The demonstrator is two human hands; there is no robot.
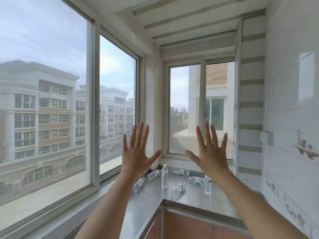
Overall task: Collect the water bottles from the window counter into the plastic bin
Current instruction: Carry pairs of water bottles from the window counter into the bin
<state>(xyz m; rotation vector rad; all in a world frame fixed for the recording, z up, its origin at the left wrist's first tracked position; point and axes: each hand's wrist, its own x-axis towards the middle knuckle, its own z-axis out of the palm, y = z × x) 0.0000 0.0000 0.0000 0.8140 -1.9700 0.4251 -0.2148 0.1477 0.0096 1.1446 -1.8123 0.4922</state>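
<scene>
Nearest the camera, two bare forearms are raised over the counter edge; the left hand and the right hand are both held up with fingers spread wide, backs toward the camera, holding nothing and touching nothing. No collecting step is judged to have begun. Below and beyond the hands, the grey stainless-steel window counter carries the clear plastic water bottles: one upright with a white cap, a second upright partly hidden behind the right wrist, and several lying on their sides, among them one near the left window and one at centre. The plastic bin is not in view, so the next move is judged to call for locating it, then lowering a hand onto a bottle. Reddish-brown cabinet fronts sit beneath. Farther off are white-framed sliding windows, white wall tiles, and apartment blocks outside.
</scene>
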